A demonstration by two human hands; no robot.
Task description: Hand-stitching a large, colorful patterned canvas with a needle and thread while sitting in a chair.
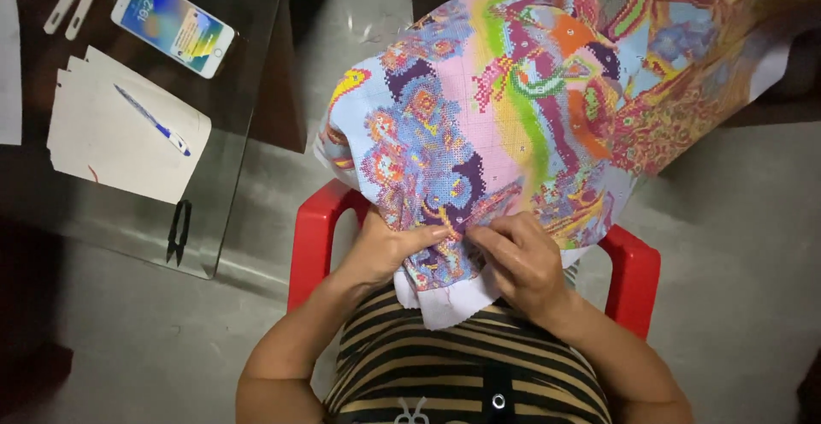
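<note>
A large, many-coloured cross-stitch cloth (522, 91) drapes from the upper right down onto my lap. My left hand (389, 249) grips the cloth's lower edge from the left, thumb on top. My right hand (517, 257) is closed on the cloth just beside it, fingertips pinched at the stitched surface near a purple patch. Whether a needle is between the fingers is too small to tell. The white unstitched border (449, 304) hangs below both hands over my striped shirt.
I sit on a red plastic chair (312, 236). To the left stands a glass table (239, 133) with a phone (174, 24), sheets of paper (111, 146), a blue-white pen (154, 121) and small black snips (179, 232). Grey concrete floor lies around.
</note>
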